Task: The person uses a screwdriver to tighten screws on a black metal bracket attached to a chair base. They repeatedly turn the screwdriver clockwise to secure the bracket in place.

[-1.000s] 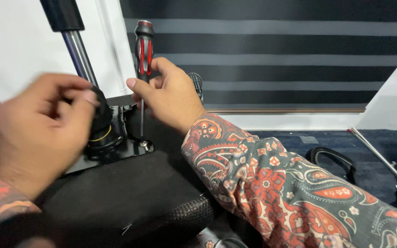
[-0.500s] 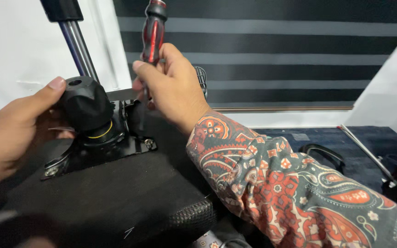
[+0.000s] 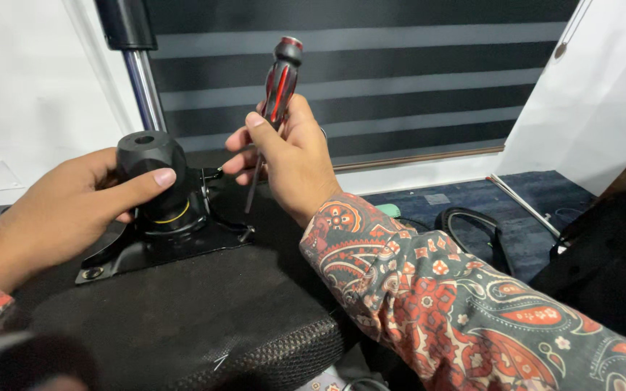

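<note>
The left hand point(image 3: 59, 206) is wrapping around the rounded black plastic housing point(image 3: 152, 163) of a chair mechanism, its fingers curling narrowly over the left side while the thumb is pressing across the front, just above a thin yellow ring. That housing is sitting upright on a flat black metal mounting plate point(image 3: 161, 250), and the plate is lying on the dark mesh underside of an upturned chair seat point(image 3: 182, 326), which is filling the lower left of the view. The right hand point(image 3: 291, 156) is gripping a red-and-black-handled screwdriver point(image 3: 277, 87), fingers closing tightly around the lower part of the handle; the tool is tilting slightly, handle up and to the right, with its slim shaft pointing down towards the plate, the tip hanging just above it and to the right of the housing. The sleeve on that arm is showing a red paisley pattern point(image 3: 436, 297). Behind the housing, a shiny chrome gas-lift column point(image 3: 143, 87) is rising out of view. Further right, black-handled scissors point(image 3: 472, 228) are lying on the dark blue carpet point(image 3: 537, 195).
</note>
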